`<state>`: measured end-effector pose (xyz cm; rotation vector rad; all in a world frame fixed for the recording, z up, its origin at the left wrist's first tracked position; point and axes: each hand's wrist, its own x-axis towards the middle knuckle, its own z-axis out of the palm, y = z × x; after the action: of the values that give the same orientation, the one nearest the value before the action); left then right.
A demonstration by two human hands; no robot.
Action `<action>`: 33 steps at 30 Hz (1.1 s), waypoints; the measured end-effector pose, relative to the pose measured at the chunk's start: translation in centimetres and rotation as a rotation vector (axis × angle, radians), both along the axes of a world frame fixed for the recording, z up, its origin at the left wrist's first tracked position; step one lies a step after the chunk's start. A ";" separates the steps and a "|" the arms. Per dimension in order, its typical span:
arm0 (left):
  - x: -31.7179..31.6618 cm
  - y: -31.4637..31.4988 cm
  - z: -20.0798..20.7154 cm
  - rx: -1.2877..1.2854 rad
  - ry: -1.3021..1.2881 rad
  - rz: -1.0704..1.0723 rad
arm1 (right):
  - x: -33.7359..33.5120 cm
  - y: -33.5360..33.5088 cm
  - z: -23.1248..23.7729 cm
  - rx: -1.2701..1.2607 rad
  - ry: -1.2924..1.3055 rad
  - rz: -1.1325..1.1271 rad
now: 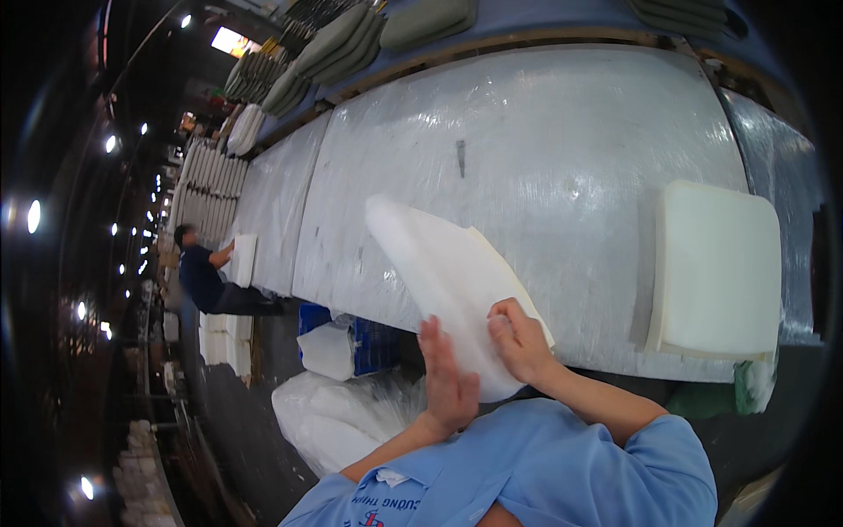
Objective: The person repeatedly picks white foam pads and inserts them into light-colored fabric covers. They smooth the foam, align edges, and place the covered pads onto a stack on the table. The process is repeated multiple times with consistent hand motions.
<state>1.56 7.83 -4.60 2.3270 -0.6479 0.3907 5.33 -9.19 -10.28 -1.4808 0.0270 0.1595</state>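
Observation:
A white, soft-looking padded piece (439,272), with a cream foam-like edge showing along its right side, is held tilted over the near edge of the wrapped table (562,132). My right hand (520,341) is closed on its near right part, fingers curled. Beside its lower left edge is my left hand (450,379), fingers stretched out and slightly blurred; whether the palm touches the piece I cannot tell. On the table to the right lies a cream-white cushion pad (718,268) with rounded corners.
Clear plastic film covers the tabletop. Below its near edge are a blue crate (376,344) and white bundles in clear plastic (338,422). A co-worker (206,272) handles a white pad farther left. Grey-green cushions (338,44) are stacked beyond the table.

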 end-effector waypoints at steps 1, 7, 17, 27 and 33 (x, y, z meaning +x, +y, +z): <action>0.2 -0.5 0.3 -0.104 0.144 0.119 | 0.4 0.1 0.9 -0.075 -0.026 0.089; 0.2 -0.9 -0.6 -0.136 0.240 0.339 | 5.3 1.6 -4.0 -0.192 -0.011 0.182; 0.2 -1.4 -0.5 -0.040 0.279 0.384 | 8.5 3.1 -5.1 -0.382 -0.134 0.097; 0.5 -1.6 -0.3 0.001 0.241 0.370 | 11.3 4.4 -4.5 -0.308 -0.098 0.022; 0.4 -2.1 -0.6 -0.050 0.226 0.400 | 14.0 8.2 1.6 -0.137 -0.203 0.070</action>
<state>1.98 5.68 -5.24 2.4028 -0.0604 0.3101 19.34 -0.96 -8.64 -1.6298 -0.1818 0.0641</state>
